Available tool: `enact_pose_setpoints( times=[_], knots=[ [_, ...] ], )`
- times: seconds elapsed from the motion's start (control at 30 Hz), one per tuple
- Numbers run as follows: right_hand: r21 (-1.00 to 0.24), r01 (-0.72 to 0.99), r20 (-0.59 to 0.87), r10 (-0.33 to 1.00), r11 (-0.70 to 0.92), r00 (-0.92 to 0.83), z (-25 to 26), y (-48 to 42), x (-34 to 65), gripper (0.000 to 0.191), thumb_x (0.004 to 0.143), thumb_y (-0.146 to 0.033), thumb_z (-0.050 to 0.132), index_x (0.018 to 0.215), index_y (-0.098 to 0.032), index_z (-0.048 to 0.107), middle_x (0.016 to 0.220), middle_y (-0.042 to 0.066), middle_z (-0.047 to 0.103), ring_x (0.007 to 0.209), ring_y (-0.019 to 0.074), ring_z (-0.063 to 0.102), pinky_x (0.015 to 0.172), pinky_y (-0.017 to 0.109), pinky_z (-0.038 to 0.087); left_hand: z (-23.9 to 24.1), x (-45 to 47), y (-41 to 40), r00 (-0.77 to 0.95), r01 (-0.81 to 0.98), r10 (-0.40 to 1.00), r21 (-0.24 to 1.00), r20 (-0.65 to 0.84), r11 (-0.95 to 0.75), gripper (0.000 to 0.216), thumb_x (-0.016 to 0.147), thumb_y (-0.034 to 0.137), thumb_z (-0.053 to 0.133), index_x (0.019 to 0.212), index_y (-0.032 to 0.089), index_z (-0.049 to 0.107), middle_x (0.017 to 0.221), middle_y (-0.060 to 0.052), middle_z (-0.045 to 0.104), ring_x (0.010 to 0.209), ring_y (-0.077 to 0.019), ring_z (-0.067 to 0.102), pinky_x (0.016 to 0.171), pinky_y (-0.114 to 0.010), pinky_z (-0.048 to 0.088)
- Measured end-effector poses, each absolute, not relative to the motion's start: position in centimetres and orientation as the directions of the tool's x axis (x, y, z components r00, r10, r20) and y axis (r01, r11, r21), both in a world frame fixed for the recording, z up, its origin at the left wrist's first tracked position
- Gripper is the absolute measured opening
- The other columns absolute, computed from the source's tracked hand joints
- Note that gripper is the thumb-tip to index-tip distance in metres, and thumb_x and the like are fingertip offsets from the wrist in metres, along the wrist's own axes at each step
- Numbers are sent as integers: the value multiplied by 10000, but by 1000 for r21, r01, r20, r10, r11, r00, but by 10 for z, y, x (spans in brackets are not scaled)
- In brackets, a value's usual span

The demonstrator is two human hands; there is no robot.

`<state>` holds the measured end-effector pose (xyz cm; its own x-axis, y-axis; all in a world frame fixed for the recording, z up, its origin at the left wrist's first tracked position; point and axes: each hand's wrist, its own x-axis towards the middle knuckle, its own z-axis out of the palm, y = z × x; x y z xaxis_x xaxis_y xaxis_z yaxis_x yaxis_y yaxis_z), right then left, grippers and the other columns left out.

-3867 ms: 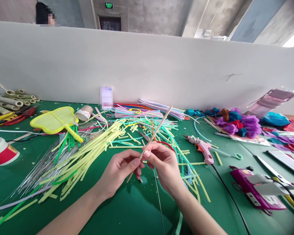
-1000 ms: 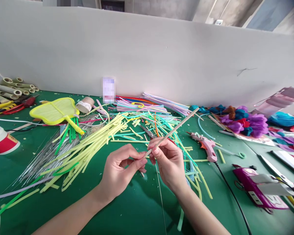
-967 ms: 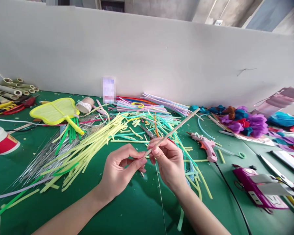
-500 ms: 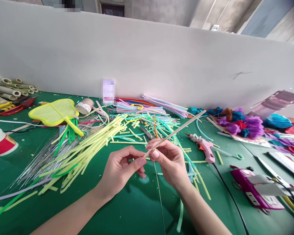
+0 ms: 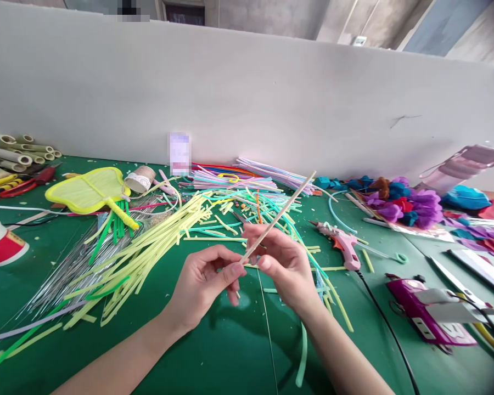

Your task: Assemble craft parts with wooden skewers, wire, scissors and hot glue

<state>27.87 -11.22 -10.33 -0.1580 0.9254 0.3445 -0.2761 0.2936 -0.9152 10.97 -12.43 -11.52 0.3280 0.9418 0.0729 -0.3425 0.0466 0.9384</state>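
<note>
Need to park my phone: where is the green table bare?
Mostly bare: the table between left forearm and pale green strip, crossed by a thin line; also between right forearm and black cable. Crowded: beyond the left hand and right hand, with yellow-green strips and the glue gun; far right, with purple pieces.

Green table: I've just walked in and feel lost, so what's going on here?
A person at the green table pinches a thin stick in the left hand. The right hand is open beside it, thumb apart; the stick crosses in front of its fingers, though touch is hard to tell. Yellow strips lie to the left, and a glue gun lies to the right.
</note>
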Motion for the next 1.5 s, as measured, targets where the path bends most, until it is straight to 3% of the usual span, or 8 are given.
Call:
enact_pose_setpoints(
  times=[0.07,0.13,0.23,0.53,0.77,1.17,1.5],
  knots=[
    [-911,-235,369,924,339,-100,-101,-111,284,321,878,-427,718,1150,-258,708,874,10,635,713,124,571,624,248,504,-113,109,-124,313,-256,946,967,90,-7,157,870,326,722,865,169,713,662,13,609,477,-71,532,444,-181,519],
    [-908,-166,399,915,385,-57,-100,-112,287,204,957,-398,620,1019,-229,715,739,-10,592,624,106,529,551,225,457,-110,109,-125,287,-165,949,982,132,-87,151,876,330,712,895,180,718,715,-2,621,555,-87,553,472,-170,519],
    [-904,-78,425,901,419,-85,-101,-116,283,209,999,-347,554,873,-209,648,661,-18,580,536,99,520,459,211,421,-107,110,-128,261,-55,942,977,212,-205,114,895,301,689,906,194,728,755,-8,645,615,-95,573,503,-154,505],
    [-854,-122,499,863,506,81,-107,-130,256,220,1031,-352,466,865,-234,550,667,-26,544,470,106,535,408,228,458,-108,112,-140,169,38,897,907,408,-419,73,916,157,642,901,185,709,787,-14,669,661,-124,639,564,-205,509],
    [-838,-199,495,861,508,116,-108,-133,251,207,1030,-327,477,874,-237,579,741,-12,549,496,99,523,424,237,449,-106,112,-140,165,164,797,781,580,-603,150,883,54,645,953,174,703,785,-16,674,654,-111,631,561,-197,506],
    [-823,-243,491,858,514,152,-112,-134,248,189,1026,-301,492,884,-240,600,754,-9,550,542,106,510,454,237,428,-107,112,-139,164,271,714,665,680,-696,196,863,15,647,975,171,688,788,-15,683,659,-105,640,575,-189,513],
    [-855,-129,477,860,502,183,-114,-133,249,229,1017,-363,500,852,-227,582,744,0,580,520,111,514,448,244,449,-108,112,-137,187,285,708,652,681,-703,182,886,39,612,973,178,691,766,-24,669,611,-108,612,538,-196,491]
  ],
)
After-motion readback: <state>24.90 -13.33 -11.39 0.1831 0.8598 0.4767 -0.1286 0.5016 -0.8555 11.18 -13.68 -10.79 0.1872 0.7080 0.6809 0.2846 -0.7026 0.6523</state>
